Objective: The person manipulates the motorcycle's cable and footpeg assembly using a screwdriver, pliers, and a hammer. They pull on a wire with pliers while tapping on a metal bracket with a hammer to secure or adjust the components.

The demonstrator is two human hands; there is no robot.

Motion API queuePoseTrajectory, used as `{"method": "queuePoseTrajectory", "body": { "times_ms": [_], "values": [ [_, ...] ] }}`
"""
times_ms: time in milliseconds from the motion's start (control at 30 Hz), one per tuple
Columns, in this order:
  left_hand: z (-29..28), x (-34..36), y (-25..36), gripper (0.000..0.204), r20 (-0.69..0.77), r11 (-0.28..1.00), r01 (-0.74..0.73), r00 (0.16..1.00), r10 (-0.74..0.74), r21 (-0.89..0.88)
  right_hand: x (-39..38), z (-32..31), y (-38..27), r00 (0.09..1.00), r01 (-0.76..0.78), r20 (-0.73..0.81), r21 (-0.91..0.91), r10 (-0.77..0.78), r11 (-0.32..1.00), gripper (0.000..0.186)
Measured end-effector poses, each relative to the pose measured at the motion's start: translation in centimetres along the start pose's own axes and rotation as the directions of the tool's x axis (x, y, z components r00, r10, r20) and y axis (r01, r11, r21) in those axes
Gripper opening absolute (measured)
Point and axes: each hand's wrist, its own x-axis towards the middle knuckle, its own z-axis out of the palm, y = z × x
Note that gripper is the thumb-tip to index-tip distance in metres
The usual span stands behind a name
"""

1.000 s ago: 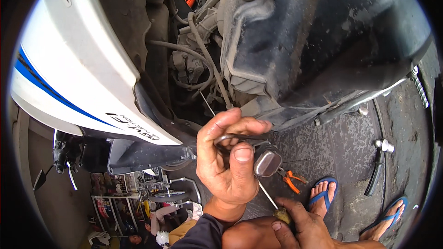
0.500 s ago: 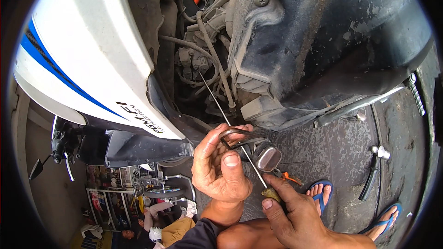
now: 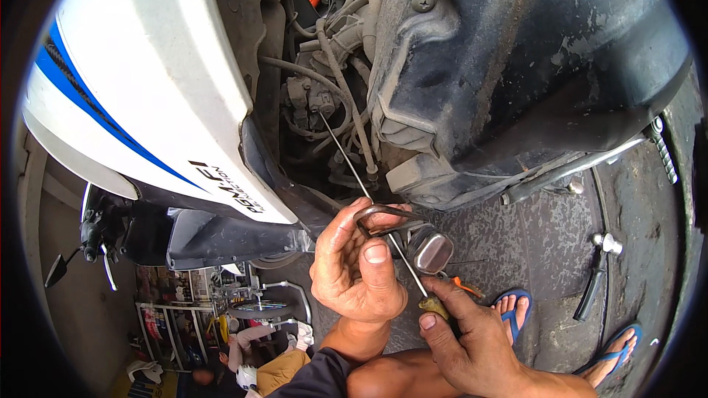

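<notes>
A long thin screwdriver [image 3: 342, 149] slants up from my hands into the open engine bay of a scooter. Its tip meets the dusty metal throttle body [image 3: 317, 97] among hoses. My right hand [image 3: 472, 339] grips the yellowish handle, which its fingers partly cover. Higher up, my left hand [image 3: 361, 265] has its fingers curled about the shaft, thumb in front. Just by those fingers is a bent dark metal bar, the kick lever or pedal [image 3: 389, 211], with a rubber-capped end piece [image 3: 432, 252]. The shaft passes behind this bar.
A white side panel [image 3: 169, 66] with a blue stripe flanks the bay on the left, a scuffed black cover [image 3: 516, 66] on the right. A black-handled tool [image 3: 594, 280] and orange-handled pliers [image 3: 467, 287] lie on the floor. Another person [image 3: 276, 368] is at lower left.
My hands keep the same hold, with the screwdriver tip at the same spot. The right hand and handle have shifted very slightly, and the whole view has moved a little.
</notes>
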Motion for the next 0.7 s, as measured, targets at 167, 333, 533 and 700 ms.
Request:
{"method": "queuePoseTrajectory", "body": {
  "times_ms": [167,333,533,700],
  "values": [
    [0.0,0.0,0.0,0.039,0.001,0.999,-0.022,1.000,0.022,0.028,-0.1,-0.1,-0.1,1.000,0.028,-0.009,-0.028,-0.029,0.999,0.033],
    [0.1,-0.1,-0.2,0.034,-0.014,0.999,-0.028,1.000,0.028,0.022,0.0,-0.2,-0.1,1.000,0.014,0.015,-0.031,-0.013,0.999,0.032],
    [0.2,-0.3,-0.5,0.036,-0.021,0.996,-0.064,0.998,0.066,0.067,0.3,0.2,-0.1,1.000,0.010,0.011,-0.042,-0.010,0.999,0.033],
    [0.2,0.1,-0.8,0.046,-0.003,0.994,-0.074,0.997,0.074,0.080,0.2,1.6,0.0,0.998,0.052,-0.039,-0.126,-0.058,0.991,0.034]
  ]
}}
